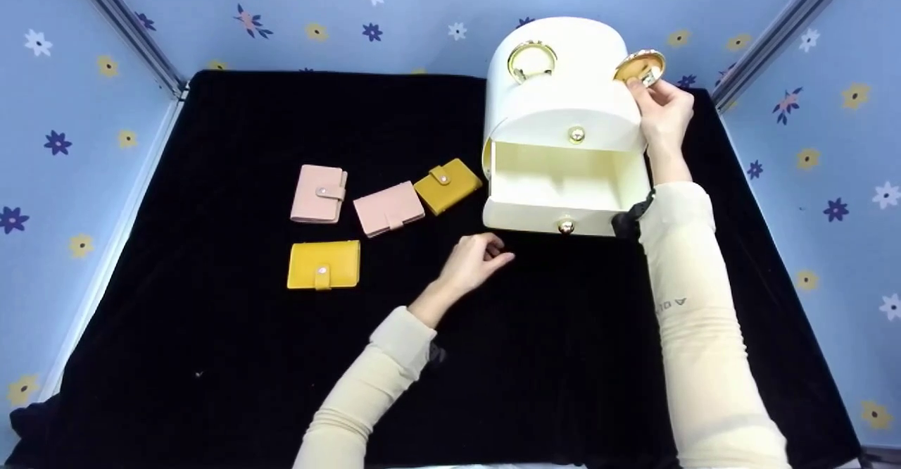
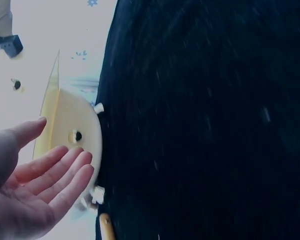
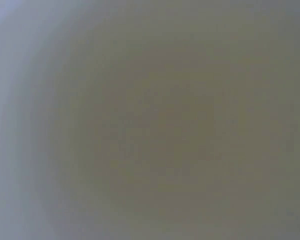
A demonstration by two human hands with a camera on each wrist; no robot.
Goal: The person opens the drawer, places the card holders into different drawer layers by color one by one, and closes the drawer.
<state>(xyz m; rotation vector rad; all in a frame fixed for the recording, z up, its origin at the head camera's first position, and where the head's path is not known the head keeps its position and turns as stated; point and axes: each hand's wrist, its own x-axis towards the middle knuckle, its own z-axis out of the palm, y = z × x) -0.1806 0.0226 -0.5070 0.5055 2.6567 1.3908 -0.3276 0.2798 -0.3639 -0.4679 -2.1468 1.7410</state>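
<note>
At one o'clock, the right hand (image 1: 665, 115) seems to pinch a round gold metal piece (image 1: 643, 65), not yet put down, beside the white arched cabinet (image 1: 574, 89) — lower drawer (image 1: 521, 216) already out; relaxed left hand (image 1: 470, 265) holds nothing.

We see a black-covered counter (image 1: 549, 356). On it, we count two pink wallets (image 1: 313, 194) (image 1: 383, 206), two yellow wallets (image 1: 341, 261) (image 1: 454, 189), one white drawer box (image 1: 577, 99).

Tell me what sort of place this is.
Probably a staged recording booth rather than a lived-in room: blue flower-patterned walls meet at metal corner strips, around a work surface spread with black cloth.
</note>
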